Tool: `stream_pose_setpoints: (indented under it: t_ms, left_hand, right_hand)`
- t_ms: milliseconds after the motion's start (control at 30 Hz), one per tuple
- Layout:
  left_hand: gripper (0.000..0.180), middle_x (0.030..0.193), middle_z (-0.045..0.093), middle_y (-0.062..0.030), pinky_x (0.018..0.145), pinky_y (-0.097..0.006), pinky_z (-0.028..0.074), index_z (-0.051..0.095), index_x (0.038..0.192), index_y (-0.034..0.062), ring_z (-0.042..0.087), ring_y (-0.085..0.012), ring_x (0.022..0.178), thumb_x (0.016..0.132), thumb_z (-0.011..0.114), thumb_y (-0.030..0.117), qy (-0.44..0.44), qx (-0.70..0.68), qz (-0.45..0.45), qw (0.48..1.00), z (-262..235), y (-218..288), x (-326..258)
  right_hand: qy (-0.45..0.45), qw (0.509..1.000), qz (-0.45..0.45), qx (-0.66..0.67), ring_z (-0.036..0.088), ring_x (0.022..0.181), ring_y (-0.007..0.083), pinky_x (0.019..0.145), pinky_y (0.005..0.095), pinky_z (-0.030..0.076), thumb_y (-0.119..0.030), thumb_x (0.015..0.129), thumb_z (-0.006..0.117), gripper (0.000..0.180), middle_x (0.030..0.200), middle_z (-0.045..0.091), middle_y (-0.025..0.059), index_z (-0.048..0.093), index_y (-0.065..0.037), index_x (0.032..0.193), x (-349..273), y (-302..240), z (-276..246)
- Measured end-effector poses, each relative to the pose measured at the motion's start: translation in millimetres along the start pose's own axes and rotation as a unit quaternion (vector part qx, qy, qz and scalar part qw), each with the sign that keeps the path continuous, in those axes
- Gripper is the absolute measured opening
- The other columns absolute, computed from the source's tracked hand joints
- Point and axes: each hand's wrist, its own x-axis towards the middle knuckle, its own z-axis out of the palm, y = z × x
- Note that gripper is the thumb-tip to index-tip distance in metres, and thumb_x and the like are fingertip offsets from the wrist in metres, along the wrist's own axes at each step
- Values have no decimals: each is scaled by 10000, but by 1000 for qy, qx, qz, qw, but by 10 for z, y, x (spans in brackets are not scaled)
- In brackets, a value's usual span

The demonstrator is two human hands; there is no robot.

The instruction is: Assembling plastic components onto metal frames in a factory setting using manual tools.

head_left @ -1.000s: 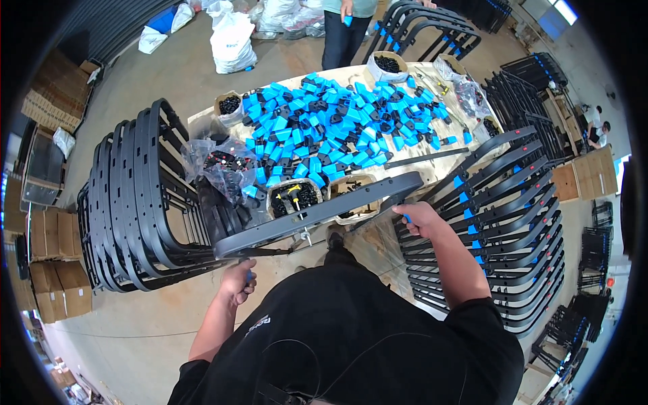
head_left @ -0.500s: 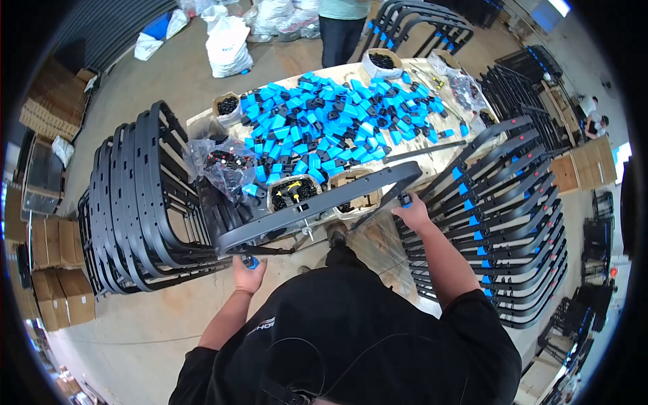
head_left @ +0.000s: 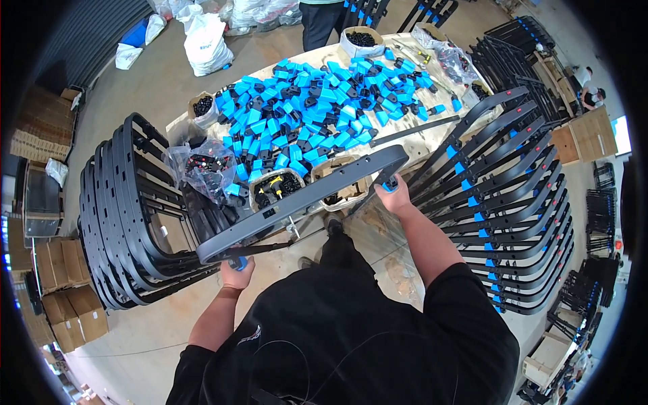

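Note:
A dark grey tubular frame [head_left: 307,202] with rounded corners slants across in front of me, at the near edge of the table. My left hand [head_left: 236,273] is closed at its lower left end, around a blue-and-black plastic part [head_left: 237,262]. At the upper right end, my right hand [head_left: 395,196] closes on a similar blue-and-black part [head_left: 389,183]. A small silver metal piece [head_left: 292,229] shows below the middle of the frame. Behind it stand a tub of black parts with a yellow-and-black tool [head_left: 276,187] on top and another open tub [head_left: 332,167].
A heap of blue-and-black plastic parts [head_left: 317,111] covers much of the wooden table [head_left: 398,138]. Stacked dark frames stand at left [head_left: 118,209] and right [head_left: 520,223]. A clear plastic bag [head_left: 202,165] lies by the left stack. Another person [head_left: 318,27] stands beyond the table.
My view has shifted, so the table and heap sit farther left and higher. Both hands keep hold of the frame, which has moved little against the table.

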Motion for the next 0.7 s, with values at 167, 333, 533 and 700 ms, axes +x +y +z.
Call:
stream_pose_setpoints:
  t_ms: [167,333,533,700]
  left_hand:
    - [465,1071,655,-99,958,-343,490,589,1152,25,637,-228,1027,790,803,222,-23,14,-7,1000,-23,76,-12]
    - [444,1077,637,-87,958,-339,484,567,1158,33,620,-207,1037,799,793,163,-30,24,-19,999,-16,219,-33]
    - [382,1022,673,-85,901,-336,507,595,1142,11,654,-198,961,845,763,184,-23,13,-23,999,-32,330,-30]
    - [436,988,716,-128,848,-366,534,630,1106,0,695,-242,904,806,807,262,-21,63,-82,994,-129,456,-86]
  right_hand:
    - [-36,998,-48,37,686,962,294,883,393,525,-214,801,758,423,1024,710,152,623,-33,1159,99,136,64]
    - [85,996,1,-6,683,994,361,900,421,527,-281,788,790,537,1042,704,212,604,-15,1216,-121,84,135]
    - [-136,949,283,1,711,758,307,742,442,550,-561,807,720,571,859,732,198,730,8,841,-1052,-42,913]
    - [-307,892,261,203,630,693,186,592,346,516,-497,880,741,486,796,615,65,629,-40,1002,-1153,-1281,1479]
